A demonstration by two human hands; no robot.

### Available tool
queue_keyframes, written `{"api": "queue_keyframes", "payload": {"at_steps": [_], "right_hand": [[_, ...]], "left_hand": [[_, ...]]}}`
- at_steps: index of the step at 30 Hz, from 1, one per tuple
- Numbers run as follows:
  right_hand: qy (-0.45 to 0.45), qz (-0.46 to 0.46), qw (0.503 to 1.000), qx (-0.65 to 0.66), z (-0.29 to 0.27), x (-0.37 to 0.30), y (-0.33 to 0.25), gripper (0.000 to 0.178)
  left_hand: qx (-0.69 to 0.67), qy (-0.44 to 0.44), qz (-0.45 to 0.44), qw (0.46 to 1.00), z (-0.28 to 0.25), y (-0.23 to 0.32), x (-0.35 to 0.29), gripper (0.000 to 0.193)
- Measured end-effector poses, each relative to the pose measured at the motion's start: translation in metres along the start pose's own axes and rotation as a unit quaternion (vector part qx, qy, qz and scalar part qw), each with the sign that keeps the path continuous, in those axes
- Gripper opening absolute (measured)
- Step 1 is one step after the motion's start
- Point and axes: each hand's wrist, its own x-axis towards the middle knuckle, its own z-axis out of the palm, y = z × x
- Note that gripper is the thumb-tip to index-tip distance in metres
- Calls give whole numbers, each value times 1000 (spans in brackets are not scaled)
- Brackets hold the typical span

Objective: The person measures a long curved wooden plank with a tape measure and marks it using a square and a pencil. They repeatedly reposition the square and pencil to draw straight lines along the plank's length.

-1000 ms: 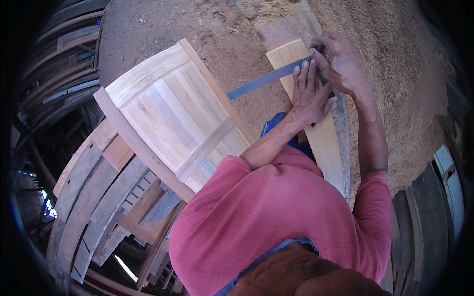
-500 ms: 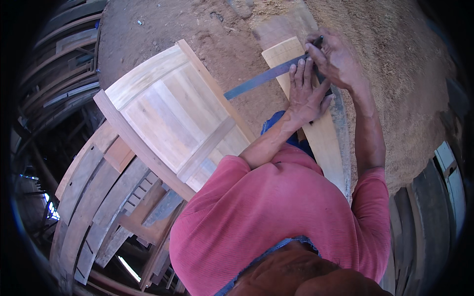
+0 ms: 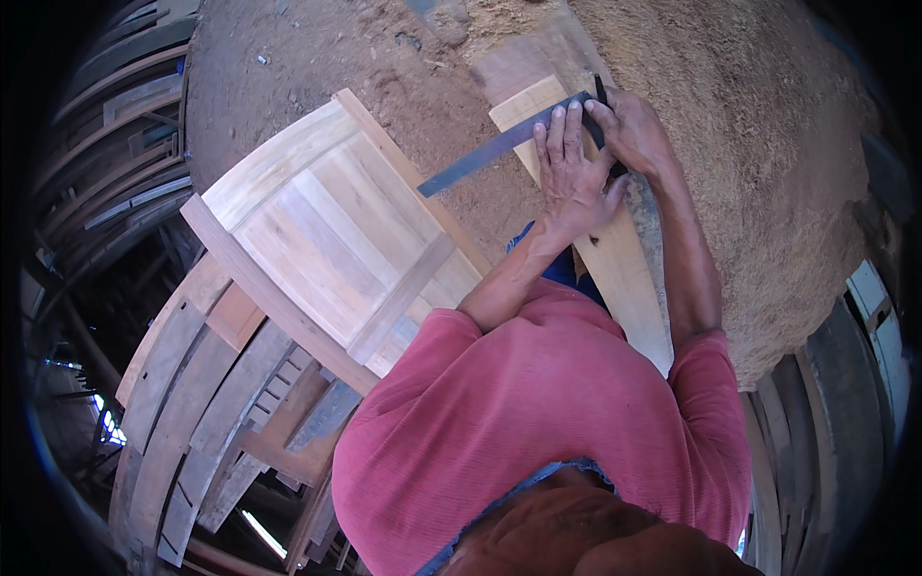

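A dark metal carpenter's square [image 3: 475, 161] lies across a pale wooden board [image 3: 622, 274], its long blade sticking out past the board's left edge. My left hand [image 3: 576, 182] rests on the square with its fingers stretched out flat, pressing it to the wood. The thumb is spread toward the square's dark right-hand part, which the hands partly hide. My right hand [image 3: 636, 134] is closed on a slim black marking pen [image 3: 600, 89], which stands steeply beside the blade at the board's right edge. The pen's tip is hidden.
A pale panelled wooden door [image 3: 327, 230] stands tilted at my left, its right frame edge near the blade's end. Several old planks [image 3: 206, 384] are stacked beyond it. Sawdust [image 3: 768, 192] covers the ground at the right, with more boards [image 3: 807, 432] at the lower right.
Both hands and the square have shifted slightly left in the picture, along with the board's far end. The pen has turned from a slant to nearly upright.
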Motion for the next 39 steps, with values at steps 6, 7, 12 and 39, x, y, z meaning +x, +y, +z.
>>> {"api": "queue_keyframes", "payload": {"at_steps": [6,7,12,39], "right_hand": [[16,-19,1000,-12,0,5,-6,36],[21,-20,1000,-12,1,5,-6,36],[31,-25,999,-26,4,8,-4,36],[37,-196,979,-34,-7,3,-86,26]], "left_hand": [[-9,-5,-3,1000,3,-1,2,74],[-1,-4,-1,1000,3,-1,2,74],[0,-4,0,1000,3,-1,2,72],[-18,-86,-32,996,8,-5,0,81]]}}
